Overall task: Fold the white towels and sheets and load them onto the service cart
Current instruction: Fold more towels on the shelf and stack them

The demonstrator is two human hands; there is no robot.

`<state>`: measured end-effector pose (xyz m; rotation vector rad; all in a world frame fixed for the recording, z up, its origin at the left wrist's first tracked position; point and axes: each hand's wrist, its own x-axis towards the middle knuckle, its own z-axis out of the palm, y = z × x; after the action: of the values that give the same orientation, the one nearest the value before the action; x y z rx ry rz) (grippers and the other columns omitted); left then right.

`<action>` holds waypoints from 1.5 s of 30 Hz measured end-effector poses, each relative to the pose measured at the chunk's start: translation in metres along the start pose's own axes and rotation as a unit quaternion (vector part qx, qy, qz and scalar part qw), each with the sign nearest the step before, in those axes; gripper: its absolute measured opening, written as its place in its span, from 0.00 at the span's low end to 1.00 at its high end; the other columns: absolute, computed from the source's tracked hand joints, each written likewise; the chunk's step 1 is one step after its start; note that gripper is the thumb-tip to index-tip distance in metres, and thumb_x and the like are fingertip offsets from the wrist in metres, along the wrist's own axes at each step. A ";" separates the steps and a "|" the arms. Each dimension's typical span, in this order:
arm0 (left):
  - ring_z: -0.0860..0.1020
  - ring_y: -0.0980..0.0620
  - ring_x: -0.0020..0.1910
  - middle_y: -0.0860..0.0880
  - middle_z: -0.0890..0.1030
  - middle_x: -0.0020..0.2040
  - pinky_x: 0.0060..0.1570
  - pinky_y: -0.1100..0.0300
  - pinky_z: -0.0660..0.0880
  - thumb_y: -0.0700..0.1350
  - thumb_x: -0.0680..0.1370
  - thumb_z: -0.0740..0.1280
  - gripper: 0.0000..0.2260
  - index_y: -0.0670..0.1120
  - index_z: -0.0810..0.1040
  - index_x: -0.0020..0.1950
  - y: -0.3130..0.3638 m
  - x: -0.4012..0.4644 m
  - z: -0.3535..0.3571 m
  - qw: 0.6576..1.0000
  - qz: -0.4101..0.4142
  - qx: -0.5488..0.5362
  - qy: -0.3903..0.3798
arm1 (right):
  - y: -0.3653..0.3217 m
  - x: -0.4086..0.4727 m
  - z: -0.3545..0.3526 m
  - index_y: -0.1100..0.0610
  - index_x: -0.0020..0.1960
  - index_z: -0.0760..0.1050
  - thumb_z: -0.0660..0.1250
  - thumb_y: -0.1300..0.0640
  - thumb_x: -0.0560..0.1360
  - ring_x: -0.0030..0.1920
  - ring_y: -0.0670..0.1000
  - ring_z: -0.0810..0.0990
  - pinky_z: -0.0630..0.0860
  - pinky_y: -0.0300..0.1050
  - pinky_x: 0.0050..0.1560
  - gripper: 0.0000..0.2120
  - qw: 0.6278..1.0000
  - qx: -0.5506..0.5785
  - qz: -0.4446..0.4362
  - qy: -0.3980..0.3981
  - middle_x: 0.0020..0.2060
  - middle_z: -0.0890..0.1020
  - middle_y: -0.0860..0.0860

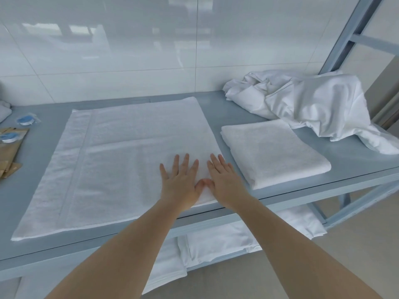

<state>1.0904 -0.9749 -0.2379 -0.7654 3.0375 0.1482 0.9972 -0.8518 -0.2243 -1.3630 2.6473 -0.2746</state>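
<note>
A large white towel (112,160) lies spread flat on the grey-blue shelf top (254,111). My left hand (180,182) and my right hand (224,180) press flat on its near right corner, fingers straight, thumbs touching. A folded white towel (274,152) lies just to the right of them. Behind it sits a crumpled white sheet (306,104) in a heap at the far right.
Folded white linen (216,244) rests on the lower shelf beneath. Small blue packets (24,120) and brown paper sachets (8,147) lie at the left edge. A glossy tiled wall stands behind; a blue metal frame post (354,31) rises at the right.
</note>
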 end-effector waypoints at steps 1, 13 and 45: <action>0.37 0.46 0.77 0.51 0.39 0.79 0.71 0.36 0.38 0.63 0.80 0.41 0.28 0.56 0.41 0.78 -0.002 0.000 0.004 1.000 -0.005 -0.001 -0.020 | -0.001 0.004 0.006 0.56 0.78 0.42 0.44 0.44 0.83 0.77 0.50 0.37 0.39 0.49 0.76 0.29 0.999 -0.018 0.014 -0.030 0.78 0.41 0.50; 0.68 0.45 0.60 0.49 0.73 0.60 0.57 0.50 0.60 0.48 0.78 0.55 0.14 0.49 0.71 0.61 -0.001 0.015 -0.012 0.990 -0.009 0.019 0.140 | -0.015 0.039 0.000 0.60 0.58 0.72 0.56 0.64 0.77 0.60 0.55 0.70 0.68 0.43 0.57 0.12 0.988 -0.021 0.048 0.147 0.58 0.74 0.55; 0.39 0.49 0.78 0.58 0.40 0.78 0.72 0.39 0.38 0.75 0.70 0.37 0.36 0.64 0.39 0.76 -0.183 0.123 0.001 0.997 -0.070 0.012 -0.008 | -0.016 0.204 0.026 0.46 0.78 0.40 0.40 0.32 0.76 0.77 0.49 0.39 0.37 0.49 0.76 0.35 0.992 -0.051 0.115 0.019 0.78 0.41 0.47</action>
<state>1.0691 -1.1935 -0.2589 -0.9664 2.9513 0.1172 0.8976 -1.0300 -0.2561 -1.0734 2.8518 -0.1390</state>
